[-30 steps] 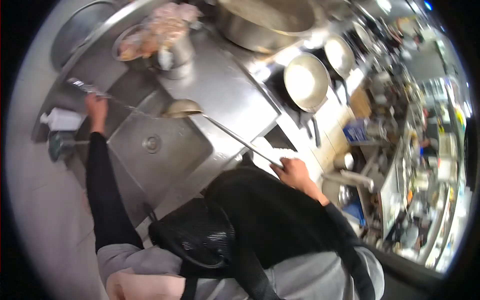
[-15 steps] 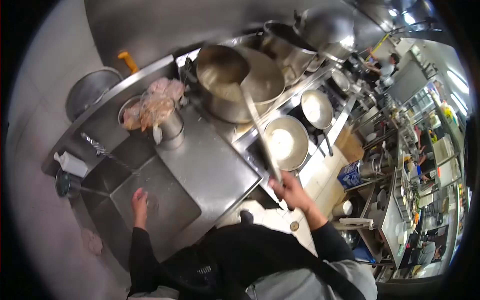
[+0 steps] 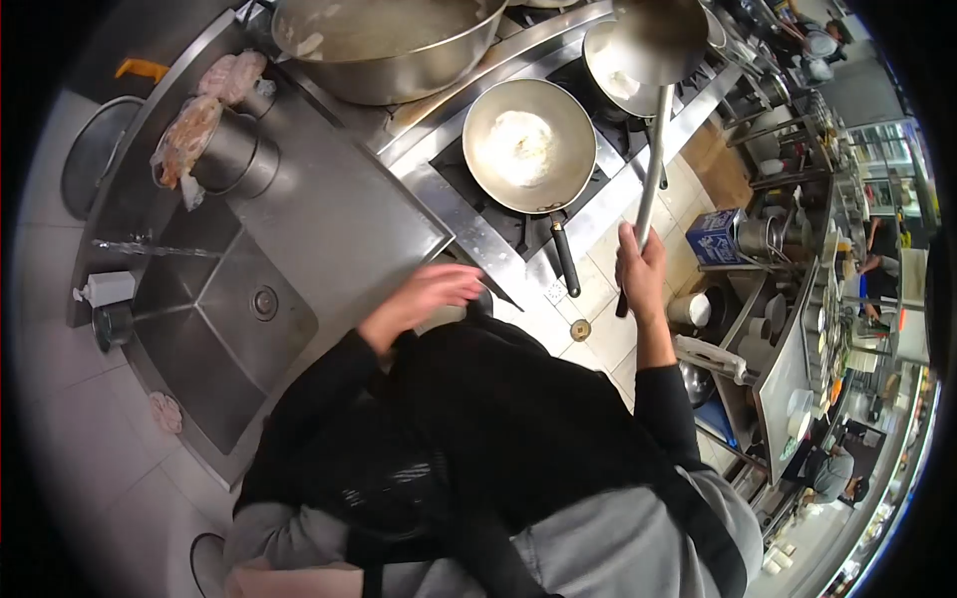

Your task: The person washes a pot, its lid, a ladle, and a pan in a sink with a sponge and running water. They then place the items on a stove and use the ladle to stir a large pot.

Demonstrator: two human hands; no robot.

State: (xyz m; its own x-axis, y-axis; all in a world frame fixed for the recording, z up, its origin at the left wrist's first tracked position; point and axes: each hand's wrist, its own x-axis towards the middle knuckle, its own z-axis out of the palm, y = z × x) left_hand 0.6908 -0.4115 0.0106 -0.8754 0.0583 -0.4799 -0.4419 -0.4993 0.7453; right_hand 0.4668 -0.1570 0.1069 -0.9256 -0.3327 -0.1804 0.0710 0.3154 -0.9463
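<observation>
My right hand is closed around the handle of a large long-handled ladle. The ladle's wide metal bowl is blurred by motion and hangs over a second frying pan, partly hiding it. My left hand holds nothing, its fingers stretched out in front of my apron, near the corner of the steel counter. Between the hands, a light-coloured frying pan with a black handle sits on the stove, pale contents in its middle. A big stockpot with cloudy liquid stands further back.
Left of the counter is a steel sink with water running from its tap. Metal containers topped with bagged raw meat stand on the counter. Shelves and a worktop line the right side, where a co-worker stands.
The ladle has swung from above the stockpot to the right, over the second pan. My left hand has left the sink area and come in front of my body. The view has turned right.
</observation>
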